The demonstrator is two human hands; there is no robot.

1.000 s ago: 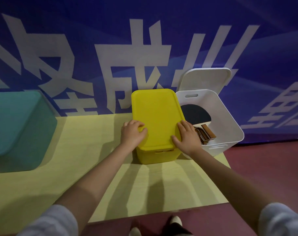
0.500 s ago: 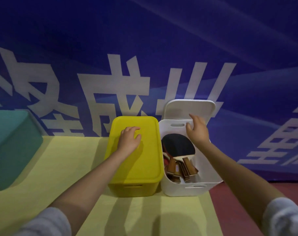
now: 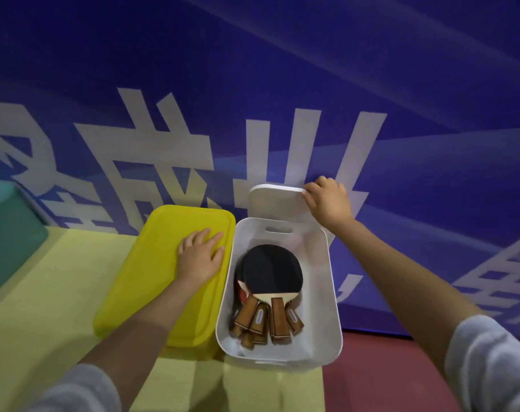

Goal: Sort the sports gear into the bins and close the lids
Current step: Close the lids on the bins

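Observation:
A yellow bin stands in the middle of the table with its lid on. My left hand rests flat on that lid near its right edge, fingers spread. Right beside it stands a white bin, uncovered, holding several table tennis paddles with black and red faces and wooden handles. The white lid leans upright behind the white bin against the blue banner. My right hand grips the lid's top right corner, fingers curled over its edge.
A teal bin with its lid on stands at the left edge of the pale yellow table. A blue banner with large white characters rises right behind the bins. Red floor lies past the table's right edge.
My right hand left the yellow lid, reached over the white bin and took hold of the white lid's top corner. My left hand slid further up the yellow lid. The view moved closer.

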